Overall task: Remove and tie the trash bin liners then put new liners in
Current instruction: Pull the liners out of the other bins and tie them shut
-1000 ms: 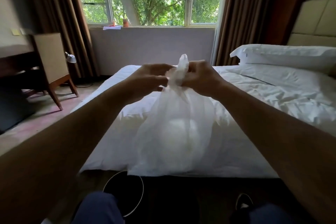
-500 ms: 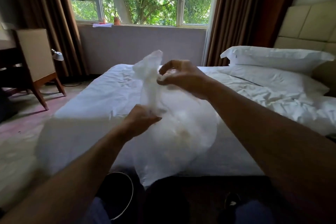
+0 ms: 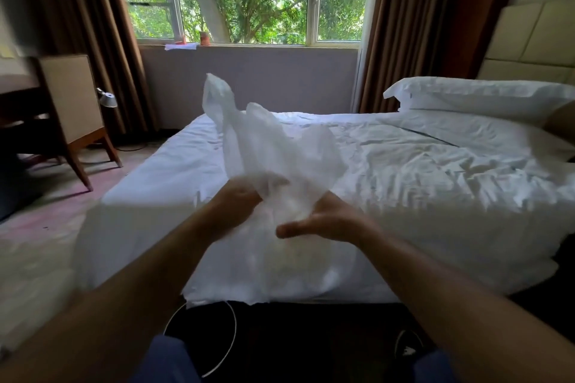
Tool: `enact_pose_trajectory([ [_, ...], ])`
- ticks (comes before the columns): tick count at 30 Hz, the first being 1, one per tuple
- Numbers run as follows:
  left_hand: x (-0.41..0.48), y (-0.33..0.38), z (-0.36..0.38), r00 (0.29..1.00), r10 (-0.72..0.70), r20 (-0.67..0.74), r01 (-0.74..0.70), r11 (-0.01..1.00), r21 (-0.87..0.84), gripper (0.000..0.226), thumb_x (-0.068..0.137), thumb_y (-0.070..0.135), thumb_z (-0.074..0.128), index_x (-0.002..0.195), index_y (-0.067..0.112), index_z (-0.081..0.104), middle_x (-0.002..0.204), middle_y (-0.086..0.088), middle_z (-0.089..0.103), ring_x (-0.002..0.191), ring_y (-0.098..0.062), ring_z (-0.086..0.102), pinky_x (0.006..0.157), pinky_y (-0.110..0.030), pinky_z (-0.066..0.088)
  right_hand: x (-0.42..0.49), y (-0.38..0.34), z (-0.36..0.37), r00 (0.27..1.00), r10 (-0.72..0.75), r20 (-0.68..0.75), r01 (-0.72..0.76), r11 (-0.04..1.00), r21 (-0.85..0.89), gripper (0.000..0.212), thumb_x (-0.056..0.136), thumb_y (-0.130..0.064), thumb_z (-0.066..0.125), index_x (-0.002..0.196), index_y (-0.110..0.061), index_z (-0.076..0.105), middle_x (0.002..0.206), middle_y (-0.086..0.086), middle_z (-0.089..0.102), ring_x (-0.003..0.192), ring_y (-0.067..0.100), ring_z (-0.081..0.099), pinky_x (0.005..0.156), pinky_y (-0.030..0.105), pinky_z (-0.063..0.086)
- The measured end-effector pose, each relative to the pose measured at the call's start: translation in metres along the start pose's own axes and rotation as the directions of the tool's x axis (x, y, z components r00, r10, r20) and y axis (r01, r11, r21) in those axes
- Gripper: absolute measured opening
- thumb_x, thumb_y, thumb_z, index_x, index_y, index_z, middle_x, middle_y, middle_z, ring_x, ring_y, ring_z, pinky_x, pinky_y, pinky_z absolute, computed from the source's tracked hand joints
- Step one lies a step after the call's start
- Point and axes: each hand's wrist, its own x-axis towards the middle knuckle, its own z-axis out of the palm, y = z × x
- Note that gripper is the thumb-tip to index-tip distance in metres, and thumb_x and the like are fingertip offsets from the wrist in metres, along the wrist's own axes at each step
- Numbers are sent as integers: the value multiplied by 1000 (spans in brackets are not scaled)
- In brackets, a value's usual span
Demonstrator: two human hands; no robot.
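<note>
Head view, bench notes.

**Obs:** The liner (image 3: 280, 165) is hanging in front of the person, against the foot of the bed (image 3: 404, 180). Its lower edge is trailing just above the bin (image 3: 233, 328) on the floor. The film is translucent white, and whatever is inside is blurring too much to name.

**Chk:** What is changing?

**Obs:** Both hands are sitting lower on the liner than a second ago. Then they were pinching the very top together. Half a second back, the left was dropping to the bag's middle while the right was keeping the top. Now the mouth is standing free above them as two loose tails.

**Chk:** And the hands?

**Obs:** The left hand (image 3: 236, 205) is gripping the gathered neck, fingers curling into the film. The right hand (image 3: 326, 221) is lying flat-palmed against the liner with its thumb straight. Its fingertips are hiding behind the plastic, so it seems to be steadying, not grasping.

**Chk:** Meaning for the task?

**Obs:** My judgement is that removal is done and the tie is only being set up, since no knot is showing. The two tails are probably going to be crossed next, so the right hand will be needing a tail. Thin film like this is likely to be slipping.
</note>
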Motion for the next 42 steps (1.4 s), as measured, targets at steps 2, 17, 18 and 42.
enact_pose_trajectory([
  [2, -1, 0, 2, 1000, 22, -7, -22, 998, 57, 19, 94, -7, 58, 97, 8, 70, 94, -3, 73, 94, -17, 69, 77, -30, 56, 10, 2, 14, 996, -34, -78, 34, 999, 2, 54, 65, -40, 93, 106, -63, 65, 106, -25, 73, 106, -1, 67, 100, 37, 55],
  [17, -17, -18, -3, 986, 8, 169, -51, 966, 252, 70, 66, 52, 89, 129, 32, 63, 123, 15, 69, 116, 0, 61, 103, -30, 48, 17, -10, 28, 985, 133, -108, -90, 939, 333, 16, 86, -10, 77, 101, -5, 78, 97, 10, 77, 90, 23, 73, 82, 36, 57],
  [18, -13, -15, 6, 989, 52, 137, -82, 972, 221, 58, 67, 41, 91, 120, 32, 68, 113, 15, 73, 109, 1, 65, 95, -25, 51, 18, -15, 31, 987, 134, -87, -93, 926, 365, 16, 88, -8, 75, 103, -2, 76, 95, 10, 77, 88, 22, 73, 82, 35, 57],
  [42, -12, -12, 16, 909, -117, 400, 5, 963, 270, 25, 82, 4, 60, 103, 16, 66, 82, 21, 67, 85, 1, 61, 70, -9, 45, 0, -46, -12, 904, -81, 419, 384, 583, -716, 112, 49, -89, 67, 145, -44, 30, 111, -16, 63, 102, 12, 56, 102, 37, 34],
])
